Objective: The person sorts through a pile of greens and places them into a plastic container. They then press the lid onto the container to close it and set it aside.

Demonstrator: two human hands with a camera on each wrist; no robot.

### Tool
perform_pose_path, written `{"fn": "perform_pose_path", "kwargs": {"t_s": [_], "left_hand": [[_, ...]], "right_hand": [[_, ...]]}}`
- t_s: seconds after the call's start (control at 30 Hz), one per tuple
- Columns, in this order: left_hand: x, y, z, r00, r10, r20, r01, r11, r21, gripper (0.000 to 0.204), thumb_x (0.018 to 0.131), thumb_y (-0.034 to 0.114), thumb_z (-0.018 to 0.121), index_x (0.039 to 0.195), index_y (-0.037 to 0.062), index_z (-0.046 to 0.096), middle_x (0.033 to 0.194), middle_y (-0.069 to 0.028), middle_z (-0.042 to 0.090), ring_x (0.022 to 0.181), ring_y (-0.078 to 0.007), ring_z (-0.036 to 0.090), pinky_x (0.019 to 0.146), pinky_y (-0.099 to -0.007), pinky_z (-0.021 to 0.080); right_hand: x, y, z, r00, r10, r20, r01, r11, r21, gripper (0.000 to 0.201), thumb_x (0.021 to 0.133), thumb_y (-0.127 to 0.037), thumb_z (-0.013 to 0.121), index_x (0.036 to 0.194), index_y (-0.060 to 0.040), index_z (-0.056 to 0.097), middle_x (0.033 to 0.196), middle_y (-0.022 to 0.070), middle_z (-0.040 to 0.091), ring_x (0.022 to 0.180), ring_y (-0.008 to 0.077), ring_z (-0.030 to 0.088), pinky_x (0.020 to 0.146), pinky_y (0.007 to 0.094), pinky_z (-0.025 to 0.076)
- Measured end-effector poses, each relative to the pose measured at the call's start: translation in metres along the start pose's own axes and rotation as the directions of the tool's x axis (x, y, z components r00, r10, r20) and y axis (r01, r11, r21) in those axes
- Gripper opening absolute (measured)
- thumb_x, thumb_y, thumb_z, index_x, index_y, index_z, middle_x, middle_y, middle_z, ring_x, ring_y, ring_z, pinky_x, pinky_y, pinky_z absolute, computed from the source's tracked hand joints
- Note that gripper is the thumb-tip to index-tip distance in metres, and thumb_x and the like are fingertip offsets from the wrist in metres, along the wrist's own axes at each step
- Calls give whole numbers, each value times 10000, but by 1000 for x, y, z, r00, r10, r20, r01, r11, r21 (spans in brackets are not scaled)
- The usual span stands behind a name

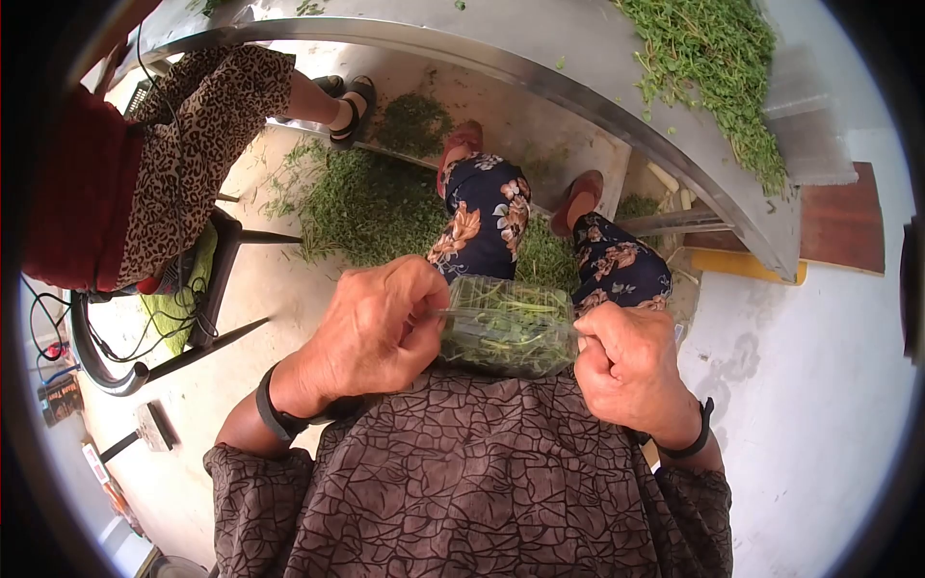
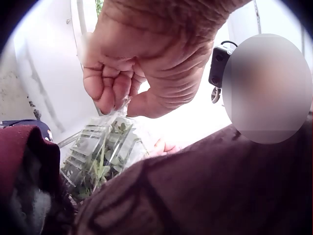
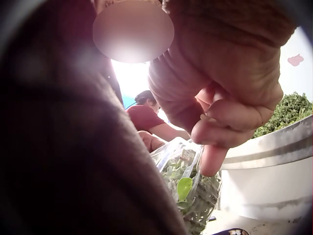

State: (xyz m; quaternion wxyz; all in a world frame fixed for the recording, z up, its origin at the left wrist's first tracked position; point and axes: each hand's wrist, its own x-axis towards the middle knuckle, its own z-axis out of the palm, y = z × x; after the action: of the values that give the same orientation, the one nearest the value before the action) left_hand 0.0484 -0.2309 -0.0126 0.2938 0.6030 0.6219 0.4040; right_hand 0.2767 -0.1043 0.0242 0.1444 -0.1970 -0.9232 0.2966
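Observation:
A clear plastic bag of green herb sprigs (image 1: 509, 326) is held level in front of my lap. My left hand (image 1: 381, 323) has its fingers curled and pinches the bag's left end; in the left wrist view the left hand (image 2: 128, 83) pinches the bag (image 2: 98, 154) at its top. My right hand (image 1: 624, 366) is a fist gripping the bag's right end. In the right wrist view the right hand (image 3: 230, 112) holds the plastic, with the bag (image 3: 188, 188) hanging under it.
A curved metal table (image 1: 578, 87) carries a heap of loose greens (image 1: 718, 67). More cut greens (image 1: 366, 207) lie on the floor by my feet. Another person in a leopard-print skirt (image 1: 198, 125) sits at the left on a black chair (image 1: 207, 289).

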Motion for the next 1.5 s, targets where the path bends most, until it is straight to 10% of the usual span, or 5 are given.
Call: {"fn": "perform_pose_path", "kwargs": {"t_s": [0.6, 0.77, 1.03, 1.2, 1.5], "left_hand": [[31, -9, -8, 989, -129, -72, 89, 910, -405, 435, 851, 257, 670, 1176, 14, 514, 1022, -64, 593, 945, -152, 559, 845, -296, 447], [41, -6, -5, 990, -100, -100, 3, 720, -694, 548, 864, 193, 652, 1309, -1, 398, 1140, -122, 565, 1041, -192, 552, 931, -342, 447], [74, 35, 6, 1000, 19, 20, 5, 567, -824, 836, 890, 110, 622, 1499, 68, 52, 1421, -214, 356, 1287, -300, 417, 1048, -421, 364], [101, 36, 24, 974, 83, -212, -219, 594, -774, 806, 904, 115, 606, 1497, 61, 61, 1407, -144, 373, 1246, -231, 441, 1006, -387, 418], [119, 30, 5, 940, -164, -299, -128, 642, -756, 621, 906, 145, 597, 1430, 20, 287, 1115, -74, 555, 907, -124, 555, 742, -293, 540]], "right_hand": [[0, 26, -25, 983, 85, -166, -49, 976, 210, 160, 758, 46, 592, 903, -15, 563, 570, 82, 565, 483, 199, 595, 445, 312, 439], [7, 13, -44, 842, 511, -174, -236, 638, 733, 106, 855, 41, 534, 957, 28, 559, 736, 81, 649, 585, 101, 619, 493, 223, 486], [39, 9, -46, 809, 498, -313, 17, 513, 858, 99, 881, -4, 519, 952, 50, 560, 800, 171, 682, 571, 139, 631, 481, 224, 503], [60, 10, -42, 800, 499, -333, 81, 460, 884, 115, 881, -13, 521, 958, 67, 551, 821, 186, 686, 578, 149, 637, 482, 228, 512], [89, 12, -29, 847, 465, -258, 19, 458, 889, 176, 919, -70, 565, 1022, 67, 529, 867, 179, 682, 632, 152, 643, 529, 235, 530]]}}
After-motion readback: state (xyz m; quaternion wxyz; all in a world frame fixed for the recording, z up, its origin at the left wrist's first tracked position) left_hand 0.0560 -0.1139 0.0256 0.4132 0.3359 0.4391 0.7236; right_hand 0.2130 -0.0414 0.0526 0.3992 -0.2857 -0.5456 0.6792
